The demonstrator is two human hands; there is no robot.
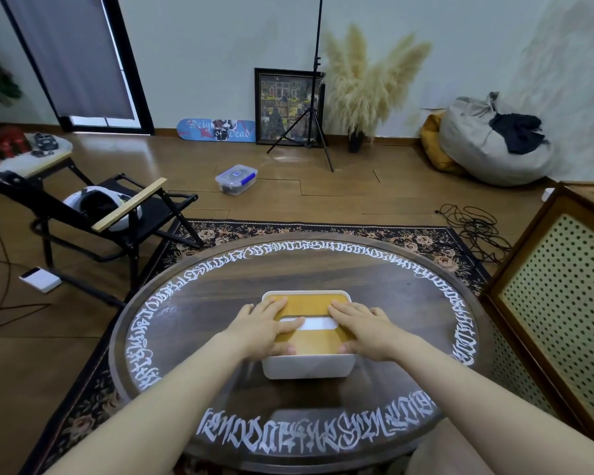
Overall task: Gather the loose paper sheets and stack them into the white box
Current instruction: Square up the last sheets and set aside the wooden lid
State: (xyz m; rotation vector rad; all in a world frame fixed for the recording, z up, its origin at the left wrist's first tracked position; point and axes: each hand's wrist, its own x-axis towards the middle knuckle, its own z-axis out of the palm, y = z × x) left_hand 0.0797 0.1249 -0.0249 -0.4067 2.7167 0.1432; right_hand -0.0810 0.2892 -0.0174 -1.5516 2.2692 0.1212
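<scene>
The white box [307, 366] sits in the middle of the round tabletop [220, 279]. A tan lid [309, 305] with a white slot [318, 323] covers its top. No loose paper sheets show on the tabletop, so they may already be inside, but the lid hides that.

The step now looks like pressing the lid down. To do it well, push evenly on both sides so the lid sits flat and does not tip up.

The left hand [266, 325] lies flat on the left side of the lid, its fingers spread a little and its thumb at the near edge. The right hand [360, 325] does the same on the right side. Both arms reach straight forward. Neither hand grips anything; they only press.
</scene>
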